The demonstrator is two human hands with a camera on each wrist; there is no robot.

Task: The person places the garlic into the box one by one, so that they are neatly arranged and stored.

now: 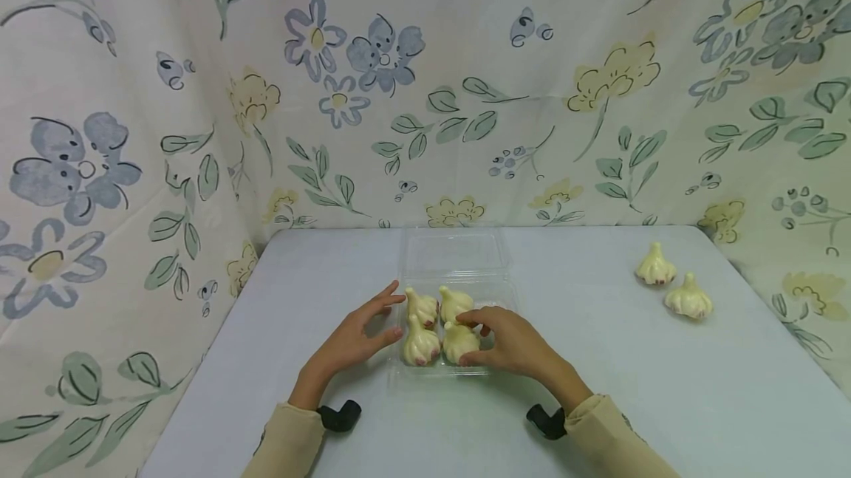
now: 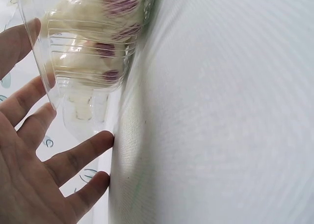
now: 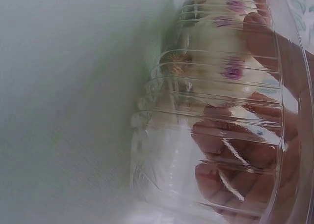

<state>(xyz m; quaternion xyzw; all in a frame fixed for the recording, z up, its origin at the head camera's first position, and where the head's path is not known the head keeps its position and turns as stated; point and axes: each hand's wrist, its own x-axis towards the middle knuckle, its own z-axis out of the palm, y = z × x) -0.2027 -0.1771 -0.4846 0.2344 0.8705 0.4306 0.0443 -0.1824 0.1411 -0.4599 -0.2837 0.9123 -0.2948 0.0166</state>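
Observation:
A clear plastic clamshell box [image 1: 500, 293] lies on the table with its lid folded back. Several cream garlic bulbs [image 1: 422, 349] with purple marks sit in its left and middle part. My right hand [image 1: 515, 341] reaches into the box and holds the front right garlic bulb [image 1: 459, 343] between thumb and fingers; through the clear wall [image 3: 216, 116] its other fingers show curled. At the box's left side, my left hand [image 1: 355, 337] is spread, fingertips and thumb right at the rim [image 2: 37, 42], with two lower fingers down by the tabletop.
Two more garlic bulbs, one farther back [image 1: 655, 265] and one nearer [image 1: 689, 298], lie on the right of the white table [image 1: 585, 301]. A floral curtain [image 1: 425, 160] hangs behind and along both sides. Black wrist cameras [image 1: 340, 416] sit at both cuffs.

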